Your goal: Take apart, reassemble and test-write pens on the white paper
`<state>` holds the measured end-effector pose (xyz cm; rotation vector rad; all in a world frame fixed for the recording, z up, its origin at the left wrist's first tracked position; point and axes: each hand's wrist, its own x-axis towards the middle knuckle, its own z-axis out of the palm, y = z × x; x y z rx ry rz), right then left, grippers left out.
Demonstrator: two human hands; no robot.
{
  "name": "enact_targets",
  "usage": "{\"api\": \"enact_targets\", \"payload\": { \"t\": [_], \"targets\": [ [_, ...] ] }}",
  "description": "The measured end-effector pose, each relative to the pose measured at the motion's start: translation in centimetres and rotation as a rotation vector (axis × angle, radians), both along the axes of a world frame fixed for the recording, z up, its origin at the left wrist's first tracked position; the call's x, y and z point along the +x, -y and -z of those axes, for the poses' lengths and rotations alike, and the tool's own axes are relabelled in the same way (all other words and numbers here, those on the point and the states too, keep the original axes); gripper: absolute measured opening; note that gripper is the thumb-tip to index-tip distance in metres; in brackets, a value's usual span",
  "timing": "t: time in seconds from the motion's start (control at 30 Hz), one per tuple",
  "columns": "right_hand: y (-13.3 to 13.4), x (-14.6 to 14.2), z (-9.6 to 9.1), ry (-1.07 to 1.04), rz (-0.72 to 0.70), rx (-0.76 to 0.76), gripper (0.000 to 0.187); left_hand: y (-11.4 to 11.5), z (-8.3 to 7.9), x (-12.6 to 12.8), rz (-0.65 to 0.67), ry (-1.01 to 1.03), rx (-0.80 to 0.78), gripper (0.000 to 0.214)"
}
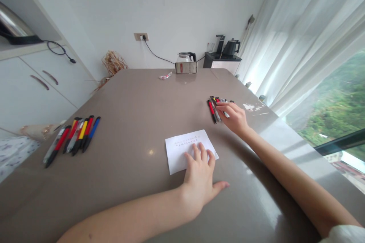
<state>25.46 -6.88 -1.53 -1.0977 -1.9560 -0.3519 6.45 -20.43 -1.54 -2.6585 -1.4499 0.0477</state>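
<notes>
My left hand (199, 176) lies with fingers spread on a small white sheet of paper (176, 155), its thumb out to the side on the table. Rows of small handwriting run across the upper part of the sheet. Farther off to the right, my right hand (234, 115) is over a group of pens (211, 111) in red, black, grey and yellow. Its thumb and fingertips are pinched on a dark pen (213, 101) at the group's near-left side. The hand covers part of the group.
Several red, yellow, blue and grey pens (81, 136) lie side by side at the table's left. At the far edge a phone (186, 68) leans before a glass pot (185, 57). A small patterned item (165, 76) lies nearby. White scraps (252, 107) are on the right.
</notes>
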Motion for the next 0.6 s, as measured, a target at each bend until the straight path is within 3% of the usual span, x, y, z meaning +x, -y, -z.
{"api": "enact_targets", "payload": {
  "t": [0.13,0.33,0.47,0.6],
  "targets": [
    [-0.4,0.9,1.6,0.245,-0.039,-0.046,0.015,0.0,0.0,0.0,0.005,-0.003,-0.006,0.08],
    [-0.1,1.0,2.3,0.389,0.058,-0.063,0.015,-0.3,-0.5,-0.2,0.073,0.018,0.026,0.084],
    [0.1,0.9,2.4,0.442,0.123,-0.053,0.016,-2.0,-3.1,-1.0,0.054,0.041,0.075,0.072],
    [0.1,0.9,2.4,0.458,0.151,-0.023,0.016,-6.0,-7.0,-4.2,-0.201,0.029,0.06,0.056]
  ]
}}
